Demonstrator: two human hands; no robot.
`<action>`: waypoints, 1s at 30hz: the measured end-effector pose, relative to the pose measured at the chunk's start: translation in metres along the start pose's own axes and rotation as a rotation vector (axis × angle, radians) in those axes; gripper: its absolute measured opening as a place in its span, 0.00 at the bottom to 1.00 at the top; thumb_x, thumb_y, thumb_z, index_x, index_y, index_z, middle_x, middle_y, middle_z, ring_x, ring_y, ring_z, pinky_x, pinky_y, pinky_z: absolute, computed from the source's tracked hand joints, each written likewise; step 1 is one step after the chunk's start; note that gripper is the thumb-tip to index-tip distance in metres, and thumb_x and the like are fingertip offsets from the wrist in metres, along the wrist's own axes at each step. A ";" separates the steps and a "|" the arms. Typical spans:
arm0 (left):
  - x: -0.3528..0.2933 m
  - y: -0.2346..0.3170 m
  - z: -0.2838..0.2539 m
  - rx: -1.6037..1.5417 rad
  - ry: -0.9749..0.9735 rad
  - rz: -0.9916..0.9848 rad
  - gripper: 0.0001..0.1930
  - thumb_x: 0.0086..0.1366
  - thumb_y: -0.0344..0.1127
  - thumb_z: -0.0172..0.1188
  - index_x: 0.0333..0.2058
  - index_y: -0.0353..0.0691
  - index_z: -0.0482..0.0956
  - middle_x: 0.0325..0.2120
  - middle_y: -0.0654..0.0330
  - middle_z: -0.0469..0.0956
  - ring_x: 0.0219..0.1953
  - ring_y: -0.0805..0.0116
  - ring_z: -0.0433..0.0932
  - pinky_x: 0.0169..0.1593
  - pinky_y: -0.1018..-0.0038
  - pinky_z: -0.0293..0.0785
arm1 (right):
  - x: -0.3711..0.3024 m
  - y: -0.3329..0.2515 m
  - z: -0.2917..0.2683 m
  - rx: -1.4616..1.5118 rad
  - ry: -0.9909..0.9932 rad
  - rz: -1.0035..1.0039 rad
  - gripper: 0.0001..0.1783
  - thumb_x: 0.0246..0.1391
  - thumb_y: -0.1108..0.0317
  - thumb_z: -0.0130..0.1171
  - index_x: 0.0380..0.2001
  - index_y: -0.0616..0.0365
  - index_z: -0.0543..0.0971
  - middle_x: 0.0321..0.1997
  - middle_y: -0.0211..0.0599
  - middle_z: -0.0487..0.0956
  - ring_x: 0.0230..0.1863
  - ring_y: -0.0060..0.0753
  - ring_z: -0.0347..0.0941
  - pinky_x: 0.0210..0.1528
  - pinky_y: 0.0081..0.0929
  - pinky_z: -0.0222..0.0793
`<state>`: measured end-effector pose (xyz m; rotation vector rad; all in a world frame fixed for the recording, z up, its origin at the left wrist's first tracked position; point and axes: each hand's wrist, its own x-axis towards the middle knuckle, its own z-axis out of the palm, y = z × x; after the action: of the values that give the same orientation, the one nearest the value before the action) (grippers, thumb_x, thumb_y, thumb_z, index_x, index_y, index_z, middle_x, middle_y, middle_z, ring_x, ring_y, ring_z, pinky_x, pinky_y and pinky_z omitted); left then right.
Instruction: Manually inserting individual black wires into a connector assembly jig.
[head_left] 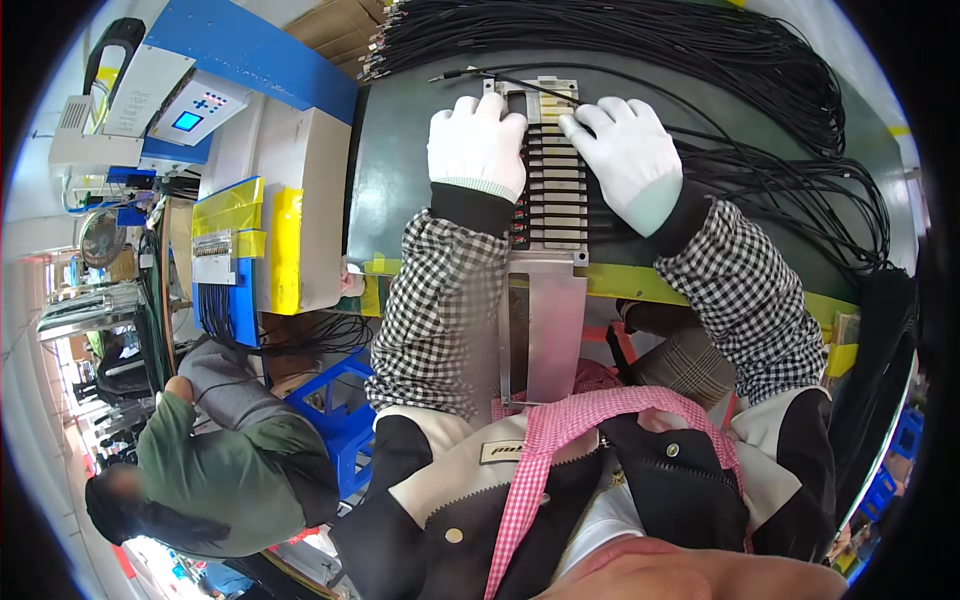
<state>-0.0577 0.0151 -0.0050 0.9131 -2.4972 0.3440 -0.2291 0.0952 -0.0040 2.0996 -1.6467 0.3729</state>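
Note:
A metal slotted fixture (557,190) stands on the dark green table, with several black cables lying side by side across its slots. My left hand (477,150), in a white glove, rests at the fixture's upper left edge. Its fingers are curled, and what they hold, if anything, is hidden. My right hand (632,155), also gloved, is at the fixture's upper right, thumb and fingers closed on a black cable (530,84). That cable slants over the fixture's top, and its plug end (437,78) sticks out beyond my left hand.
A thick bundle of black cables (640,35) covers the table's far side, and more trail off right. On the left stands a blue and white machine (190,120) with a small screen. A co-worker in a green top (225,460) sits at lower left beside a blue stool (345,430).

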 end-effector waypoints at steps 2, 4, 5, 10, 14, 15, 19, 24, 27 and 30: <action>0.000 0.001 0.001 -0.006 0.058 0.039 0.07 0.49 0.33 0.57 0.29 0.45 0.80 0.33 0.62 0.74 0.36 0.61 0.73 0.41 0.68 0.71 | -0.002 0.001 -0.003 0.046 -0.050 0.007 0.14 0.51 0.69 0.52 0.43 0.51 0.77 0.42 0.32 0.74 0.42 0.37 0.69 0.46 0.30 0.65; 0.003 0.008 0.008 -0.029 0.050 0.042 0.07 0.50 0.33 0.57 0.30 0.45 0.80 0.33 0.62 0.74 0.36 0.61 0.73 0.41 0.68 0.71 | -0.006 0.011 0.004 0.118 -0.044 0.043 0.14 0.51 0.68 0.52 0.43 0.51 0.77 0.42 0.32 0.74 0.42 0.37 0.69 0.46 0.30 0.65; 0.001 0.011 0.008 -0.040 0.031 0.035 0.08 0.50 0.33 0.57 0.30 0.45 0.80 0.33 0.62 0.74 0.35 0.61 0.73 0.41 0.68 0.71 | -0.007 0.014 0.008 0.207 -0.035 0.070 0.14 0.51 0.68 0.53 0.42 0.51 0.78 0.41 0.32 0.74 0.42 0.37 0.70 0.46 0.30 0.65; -0.001 0.021 0.010 -0.062 -0.008 -0.010 0.09 0.50 0.33 0.57 0.33 0.45 0.79 0.33 0.61 0.75 0.34 0.60 0.74 0.41 0.68 0.72 | -0.004 0.029 0.020 0.354 -0.010 0.197 0.13 0.51 0.65 0.54 0.41 0.51 0.79 0.39 0.31 0.75 0.40 0.36 0.70 0.45 0.29 0.65; -0.003 0.019 0.013 -0.142 0.021 -0.098 0.11 0.51 0.32 0.56 0.35 0.46 0.79 0.33 0.61 0.75 0.33 0.59 0.74 0.40 0.67 0.72 | 0.000 0.037 0.030 0.349 -0.026 0.267 0.13 0.52 0.63 0.55 0.41 0.51 0.79 0.37 0.31 0.76 0.38 0.36 0.71 0.44 0.29 0.66; -0.003 0.018 0.014 -0.210 0.062 -0.151 0.11 0.51 0.32 0.56 0.35 0.46 0.79 0.33 0.61 0.75 0.33 0.59 0.75 0.40 0.67 0.73 | -0.001 0.039 0.033 0.372 -0.034 0.260 0.13 0.52 0.62 0.55 0.41 0.51 0.79 0.36 0.31 0.76 0.38 0.36 0.71 0.43 0.29 0.66; -0.003 0.005 0.017 -0.559 0.192 -0.458 0.15 0.54 0.32 0.56 0.42 0.49 0.78 0.36 0.59 0.76 0.34 0.59 0.76 0.40 0.66 0.74 | 0.008 0.050 0.037 0.406 0.014 0.227 0.13 0.54 0.61 0.55 0.42 0.51 0.79 0.35 0.30 0.76 0.36 0.35 0.71 0.41 0.29 0.67; -0.003 -0.010 0.022 -0.519 0.223 -0.644 0.19 0.55 0.31 0.56 0.48 0.51 0.75 0.40 0.60 0.75 0.34 0.63 0.77 0.41 0.68 0.75 | 0.008 0.059 0.029 0.411 0.133 0.217 0.13 0.57 0.62 0.53 0.43 0.51 0.79 0.35 0.30 0.77 0.35 0.33 0.72 0.40 0.27 0.67; -0.003 -0.013 0.022 -0.562 0.201 -0.677 0.21 0.55 0.31 0.55 0.50 0.52 0.73 0.41 0.60 0.75 0.33 0.66 0.77 0.40 0.69 0.75 | 0.008 0.059 0.028 0.536 0.036 0.275 0.12 0.58 0.64 0.52 0.43 0.54 0.78 0.36 0.30 0.78 0.35 0.30 0.73 0.39 0.25 0.68; -0.004 -0.016 0.023 -0.582 0.213 -0.670 0.21 0.56 0.30 0.55 0.50 0.52 0.74 0.41 0.60 0.75 0.32 0.67 0.77 0.40 0.71 0.75 | 0.005 0.059 0.032 0.648 0.089 0.333 0.12 0.59 0.66 0.52 0.43 0.56 0.78 0.35 0.30 0.78 0.33 0.27 0.72 0.38 0.22 0.67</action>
<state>-0.0518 -0.0036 -0.0260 1.2816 -1.7916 -0.4548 -0.2863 0.0633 -0.0190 2.1674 -2.0097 1.2288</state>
